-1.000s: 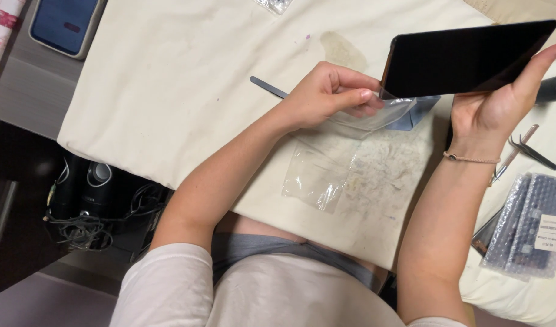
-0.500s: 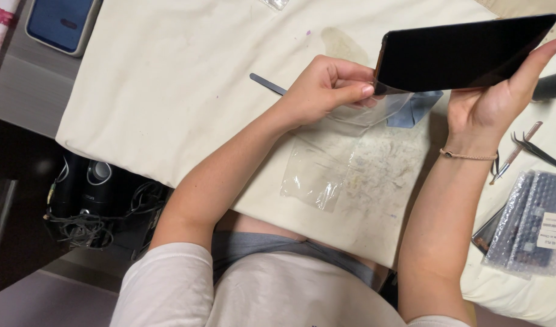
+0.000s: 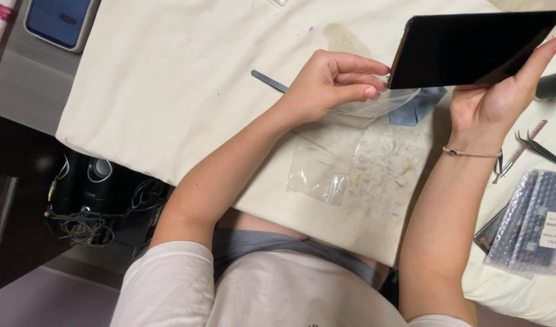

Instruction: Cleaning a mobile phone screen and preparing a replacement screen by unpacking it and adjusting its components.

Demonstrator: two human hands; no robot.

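My right hand (image 3: 496,100) holds a dark flat tablet (image 3: 472,48) up over the cream cloth (image 3: 169,91), screen side towards me. Beside the tablet's left edge, my left hand (image 3: 329,82) has its fingers curled and pinches the top of a clear plastic bag (image 3: 344,157) that lies on the cloth. A thin grey metal pry tool (image 3: 267,80) sticks out from under my left hand. A small blue cloth piece (image 3: 418,106) lies below the tablet.
Black tweezers (image 3: 538,148) and a thin metal tool (image 3: 520,151) lie at the right, near a bubble-wrap packet (image 3: 532,224). A blue phone-like device (image 3: 63,21) rests at top left. Below the table edge sit dark speakers and tangled cables (image 3: 90,200).
The tablet has shifted slightly left, nearer my left hand. The left hand stays pinched on the plastic bag.
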